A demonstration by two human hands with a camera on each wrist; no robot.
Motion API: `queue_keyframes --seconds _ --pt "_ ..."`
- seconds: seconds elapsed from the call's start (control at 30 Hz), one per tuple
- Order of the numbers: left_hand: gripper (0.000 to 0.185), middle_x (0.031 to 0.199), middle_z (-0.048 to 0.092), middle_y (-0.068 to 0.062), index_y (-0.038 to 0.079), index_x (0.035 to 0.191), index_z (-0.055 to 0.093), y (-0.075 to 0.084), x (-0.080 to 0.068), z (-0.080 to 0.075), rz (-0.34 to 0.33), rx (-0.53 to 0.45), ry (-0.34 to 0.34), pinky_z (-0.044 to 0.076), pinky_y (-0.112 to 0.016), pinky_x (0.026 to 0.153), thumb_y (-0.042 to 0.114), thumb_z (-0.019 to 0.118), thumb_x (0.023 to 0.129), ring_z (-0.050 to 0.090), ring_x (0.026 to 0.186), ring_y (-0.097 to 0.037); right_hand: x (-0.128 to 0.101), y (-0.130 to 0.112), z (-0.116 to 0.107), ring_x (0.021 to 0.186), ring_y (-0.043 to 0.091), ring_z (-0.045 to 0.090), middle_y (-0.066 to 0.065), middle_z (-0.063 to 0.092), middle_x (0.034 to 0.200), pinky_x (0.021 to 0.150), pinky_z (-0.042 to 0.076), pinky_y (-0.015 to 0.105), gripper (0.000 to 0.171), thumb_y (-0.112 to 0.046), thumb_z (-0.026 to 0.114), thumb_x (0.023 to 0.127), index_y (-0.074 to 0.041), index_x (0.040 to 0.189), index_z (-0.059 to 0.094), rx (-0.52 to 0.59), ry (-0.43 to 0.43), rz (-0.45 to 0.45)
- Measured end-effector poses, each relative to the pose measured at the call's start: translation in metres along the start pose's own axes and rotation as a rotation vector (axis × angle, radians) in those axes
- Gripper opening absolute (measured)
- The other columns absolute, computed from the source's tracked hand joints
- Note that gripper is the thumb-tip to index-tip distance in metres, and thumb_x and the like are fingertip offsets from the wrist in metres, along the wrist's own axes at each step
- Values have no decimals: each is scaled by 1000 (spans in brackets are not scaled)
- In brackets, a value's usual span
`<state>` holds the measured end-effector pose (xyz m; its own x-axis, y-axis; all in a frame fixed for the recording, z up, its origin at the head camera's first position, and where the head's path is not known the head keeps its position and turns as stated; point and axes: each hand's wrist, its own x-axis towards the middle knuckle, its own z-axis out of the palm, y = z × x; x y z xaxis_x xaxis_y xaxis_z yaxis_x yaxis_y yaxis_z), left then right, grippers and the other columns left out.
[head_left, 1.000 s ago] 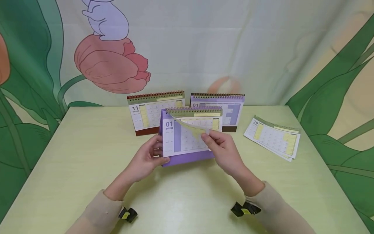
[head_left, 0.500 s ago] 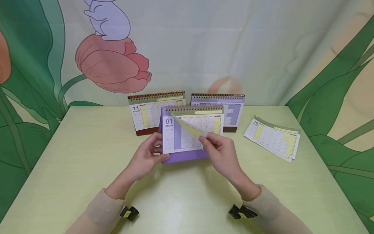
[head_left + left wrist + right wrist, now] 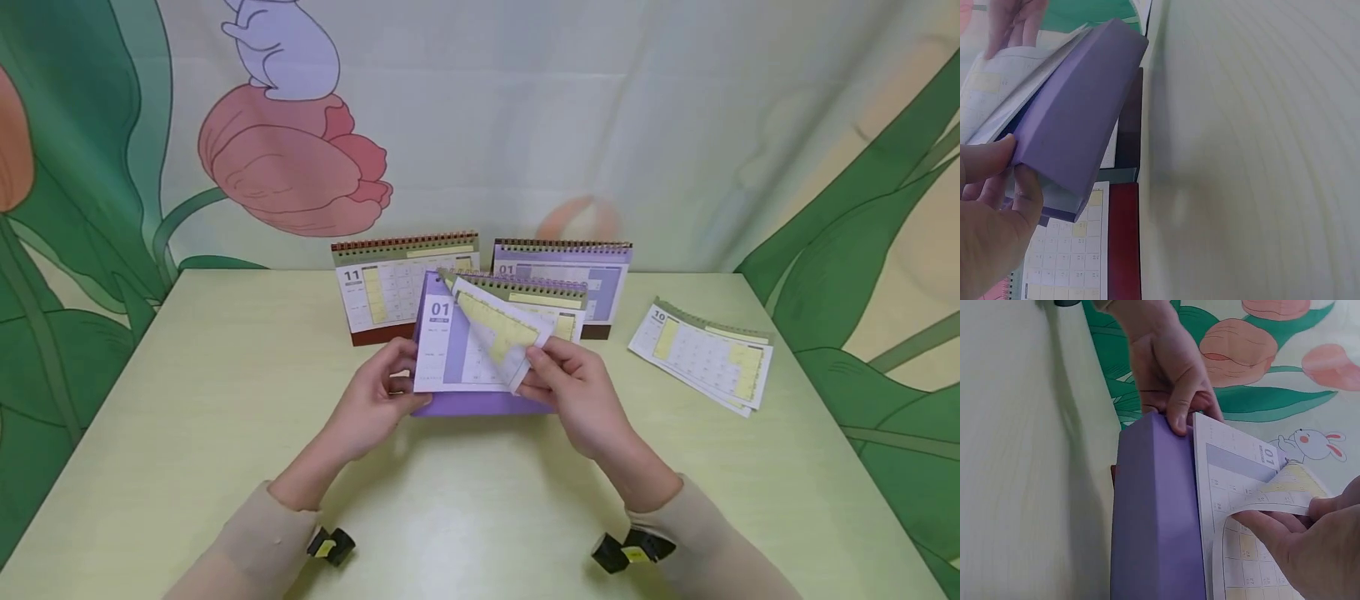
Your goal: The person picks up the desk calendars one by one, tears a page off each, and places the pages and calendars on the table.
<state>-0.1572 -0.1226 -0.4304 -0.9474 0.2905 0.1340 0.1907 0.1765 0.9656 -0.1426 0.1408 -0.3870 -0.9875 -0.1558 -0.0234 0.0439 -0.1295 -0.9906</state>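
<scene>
A purple desk calendar (image 3: pixel 480 403) stands mid-table with its "01" page facing me. My left hand (image 3: pixel 375 400) grips its lower left corner, thumb on the front; the left wrist view shows the purple base (image 3: pixel 1079 112) against that thumb. My right hand (image 3: pixel 573 387) pinches the lower right part of a calendar page (image 3: pixel 501 332) and curls it up and leftward off the spiral binding. In the right wrist view the curled page (image 3: pixel 1279 487) bends over my right fingers (image 3: pixel 1272 531), and my left hand (image 3: pixel 1172 387) holds the far end of the purple base (image 3: pixel 1154 519).
Behind stand a brown-based calendar showing "11" (image 3: pixel 390 287) and a second purple calendar (image 3: pixel 592 275). A loose stack of pages headed "10" (image 3: pixel 701 354) lies at the right. The pale green table (image 3: pixel 480 500) meets a flower-printed backdrop at its far edge.
My right hand has lifted the page further and curled it leftward, so more of its underside shows. The calendar has tipped back slightly. My left hand has stayed at the left corner.
</scene>
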Motion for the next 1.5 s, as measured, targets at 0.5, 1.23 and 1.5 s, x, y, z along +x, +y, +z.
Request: queue_keyframes --seconds 0.5,1.23,1.5 --pt "40 105 71 -13 4 121 58 -1 -3 -4 -21 54 19 51 -32 76 -17 67 87 61 82 -28 5 -25 -33 89 20 74 9 74 106 77 61 35 24 -9 42 111 -4 119 64 235 -79 40" --pt "38 101 71 -11 5 119 59 4 -11 -22 6 111 29 50 -30 71 -15 68 88 62 80 -29 24 -50 -89 98 24 74 15 71 111 81 60 36 21 -11 52 107 -1 121 64 612 -5 89" --pt "39 103 69 -12 4 120 58 6 -16 -30 9 138 29 52 -29 71 -16 68 88 61 82 -29 25 -53 -101 96 25 74 16 71 110 80 60 35 21 -9 54 106 -2 124 61 709 28 95"
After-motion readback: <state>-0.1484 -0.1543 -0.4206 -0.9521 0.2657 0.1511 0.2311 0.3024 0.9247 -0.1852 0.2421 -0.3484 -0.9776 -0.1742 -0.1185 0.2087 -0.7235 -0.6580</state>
